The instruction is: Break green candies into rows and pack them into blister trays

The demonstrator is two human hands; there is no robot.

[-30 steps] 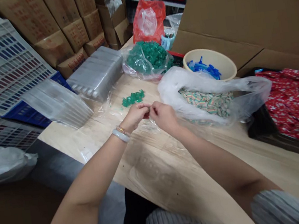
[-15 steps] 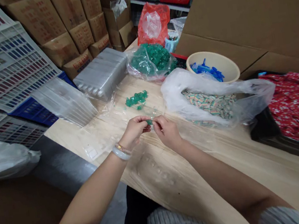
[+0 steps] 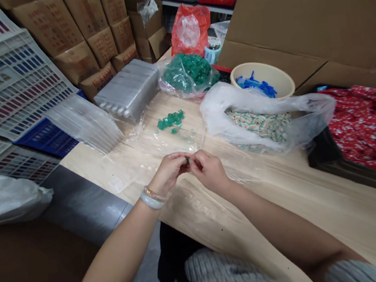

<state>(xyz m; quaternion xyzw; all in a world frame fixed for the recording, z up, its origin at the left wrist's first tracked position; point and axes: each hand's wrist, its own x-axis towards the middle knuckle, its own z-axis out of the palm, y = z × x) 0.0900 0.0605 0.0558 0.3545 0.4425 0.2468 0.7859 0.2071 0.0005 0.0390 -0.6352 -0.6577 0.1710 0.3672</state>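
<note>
Left hand (image 3: pixel 168 173), right hand (image 3: pixel 210 171) together over table (image 3: pixel 319 193); hands pinching small green piece (image 3: pixel 187 160); forearms (image 3: pixel 119 247) angled inward.

Prob. a wkshp: stacked brown pkgs (image 3: pixel 46 25), plastic crates (image 3: pixel 3 78), bagged green pcs (image 3: pixel 192 68) on wood tbl (image 3: pixel 269 209).

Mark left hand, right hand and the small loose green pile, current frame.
Left hand (image 3: pixel 169 173): head view, middle of the hand.
Right hand (image 3: pixel 210 170): head view, middle of the hand.
Loose green pile (image 3: pixel 171 119): head view, middle of its main cluster.
</note>
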